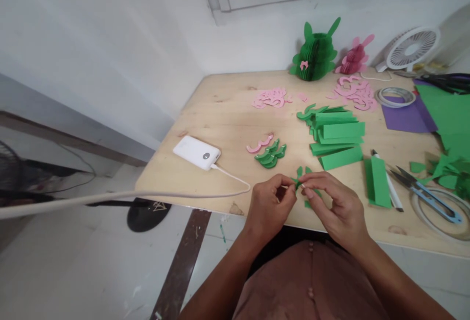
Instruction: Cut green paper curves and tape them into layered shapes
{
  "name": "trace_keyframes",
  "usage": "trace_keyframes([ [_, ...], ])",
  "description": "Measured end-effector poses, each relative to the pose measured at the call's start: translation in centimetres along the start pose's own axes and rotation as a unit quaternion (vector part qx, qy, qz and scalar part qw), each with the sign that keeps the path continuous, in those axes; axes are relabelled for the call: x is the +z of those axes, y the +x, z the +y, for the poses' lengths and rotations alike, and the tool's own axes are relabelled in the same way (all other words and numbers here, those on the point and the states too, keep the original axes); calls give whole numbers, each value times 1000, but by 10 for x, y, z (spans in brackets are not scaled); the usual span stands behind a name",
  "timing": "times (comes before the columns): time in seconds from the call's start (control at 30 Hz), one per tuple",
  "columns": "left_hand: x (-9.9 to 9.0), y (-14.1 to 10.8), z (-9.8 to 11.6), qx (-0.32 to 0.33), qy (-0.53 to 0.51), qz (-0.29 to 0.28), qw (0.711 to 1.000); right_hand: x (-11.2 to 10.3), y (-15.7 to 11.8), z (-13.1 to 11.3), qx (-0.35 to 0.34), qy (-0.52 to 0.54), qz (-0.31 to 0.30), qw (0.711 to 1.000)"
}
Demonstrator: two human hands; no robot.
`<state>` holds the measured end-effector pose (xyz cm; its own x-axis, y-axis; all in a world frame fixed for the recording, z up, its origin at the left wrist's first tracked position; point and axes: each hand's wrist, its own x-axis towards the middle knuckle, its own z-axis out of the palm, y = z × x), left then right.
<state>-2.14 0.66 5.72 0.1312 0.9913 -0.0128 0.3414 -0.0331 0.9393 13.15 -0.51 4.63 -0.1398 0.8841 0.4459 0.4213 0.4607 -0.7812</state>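
At the near edge of the table my left hand [272, 202] and my right hand [336, 207] meet, fingertips almost touching. Both pinch a small green paper cutout [298, 171], mostly hidden by the fingers. Another green paper piece [307, 204] lies on the wood beneath my right hand. Just beyond my left hand is a small pile of curved green paper cutouts [270, 156], with a wavy pink paper cutout [260, 144] beside it. Past my right hand are loosely stacked green paper strips [340, 131].
A white power bank [196, 152] with a cable sits at left. Blue-handled scissors [429, 195], a tape roll [414, 207] and a marker [392, 185] lie right. Behind are pink cutouts [354, 92], a green honeycomb paper figure [316, 56], a pink one [354, 58] and a fan [413, 48].
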Motion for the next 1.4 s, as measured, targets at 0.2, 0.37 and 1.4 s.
trace_keyframes([
  [0.2,0,-1,-1,-15,-23,5,1000,-3,-5,2,-24,-28,-8,999],
  [0.37,2,-3,-9,-22,-61,2,998,-6,-7,3,-22,-45,-4,999],
  [1.4,20,-1,-1,-183,-374,22,909,-11,-11,3,-46,-77,32,995],
])
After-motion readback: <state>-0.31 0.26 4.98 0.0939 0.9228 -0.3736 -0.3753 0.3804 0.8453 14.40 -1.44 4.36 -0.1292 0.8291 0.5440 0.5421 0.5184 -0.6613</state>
